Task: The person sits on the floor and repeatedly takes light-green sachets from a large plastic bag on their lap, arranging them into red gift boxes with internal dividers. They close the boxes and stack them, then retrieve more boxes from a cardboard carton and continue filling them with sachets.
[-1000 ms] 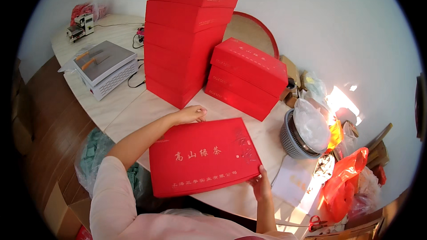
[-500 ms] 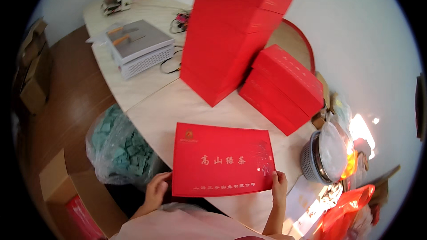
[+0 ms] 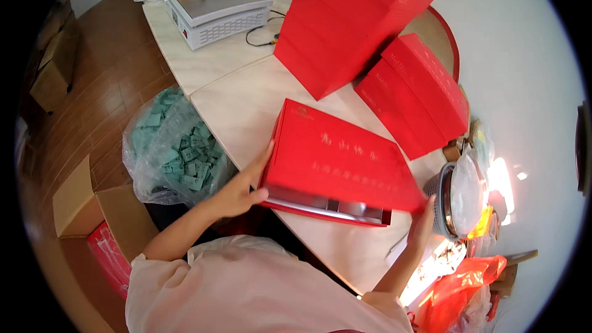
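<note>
A flat red gift box lies on the pale table in front of me, its red lid [image 3: 345, 157] raised and skewed on the near and right sides. Through the gap show the red bottom tray [image 3: 370, 217] and silvery contents that I cannot name. My left hand [image 3: 237, 194] is closed on the box's left side, fingers along the edge and thumb near the front corner. At the lid's near right corner, my right hand [image 3: 422, 225] grips the lid, its fingers partly hidden and slightly blurred.
Beyond stand a tall stack of red boxes [image 3: 345, 31] and a shorter pair [image 3: 419, 98]. A grey-lidded appliance [image 3: 222, 12] is far left. On the floor are a clear bag of green packets [image 3: 185, 154] and a cardboard carton [image 3: 126, 213]. A grey basket [image 3: 439, 200] stands at right.
The closed box has turned clockwise and shifted right and away. Its lid has come up at the near right side, showing the inside. My left hand has moved onto the box's left side.
</note>
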The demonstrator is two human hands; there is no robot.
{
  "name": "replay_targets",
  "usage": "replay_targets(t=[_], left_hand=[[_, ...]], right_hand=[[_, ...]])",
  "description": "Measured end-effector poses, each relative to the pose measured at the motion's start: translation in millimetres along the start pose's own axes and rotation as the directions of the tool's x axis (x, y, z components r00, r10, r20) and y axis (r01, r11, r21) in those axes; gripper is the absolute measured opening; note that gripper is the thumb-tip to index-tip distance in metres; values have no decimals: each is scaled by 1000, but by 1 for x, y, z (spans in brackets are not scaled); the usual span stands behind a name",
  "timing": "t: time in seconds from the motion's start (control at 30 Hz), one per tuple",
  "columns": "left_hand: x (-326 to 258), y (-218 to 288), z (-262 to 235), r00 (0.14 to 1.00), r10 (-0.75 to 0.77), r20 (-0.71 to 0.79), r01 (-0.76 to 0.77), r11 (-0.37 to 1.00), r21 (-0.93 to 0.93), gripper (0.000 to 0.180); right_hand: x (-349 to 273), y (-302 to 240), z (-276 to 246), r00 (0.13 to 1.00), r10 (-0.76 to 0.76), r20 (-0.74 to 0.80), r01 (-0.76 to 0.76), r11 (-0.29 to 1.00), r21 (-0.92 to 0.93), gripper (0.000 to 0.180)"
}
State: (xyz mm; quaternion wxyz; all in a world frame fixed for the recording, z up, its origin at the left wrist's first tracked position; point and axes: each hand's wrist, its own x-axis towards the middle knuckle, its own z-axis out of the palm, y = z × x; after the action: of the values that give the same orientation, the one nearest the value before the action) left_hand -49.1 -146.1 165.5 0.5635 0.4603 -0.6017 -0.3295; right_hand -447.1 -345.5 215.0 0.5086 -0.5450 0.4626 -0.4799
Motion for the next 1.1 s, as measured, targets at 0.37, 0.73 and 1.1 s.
replay_targets(t=[0.37,0.73,1.1], left_hand=[[182,-6,-63,976,-33,-213,90,959,267,55],[167,-75,-62,977,-79,-200,113,979,167,52],[-244,-137,-76,365,-366,-856,454,873,-179,27]], right_hand=[[34,-43,117,979,-175,106,196,948,-249,68],[8,91,178,782,41,622,598,237,-766,73],[-106,62,230,618,-498,609,776,259,-576,27]])
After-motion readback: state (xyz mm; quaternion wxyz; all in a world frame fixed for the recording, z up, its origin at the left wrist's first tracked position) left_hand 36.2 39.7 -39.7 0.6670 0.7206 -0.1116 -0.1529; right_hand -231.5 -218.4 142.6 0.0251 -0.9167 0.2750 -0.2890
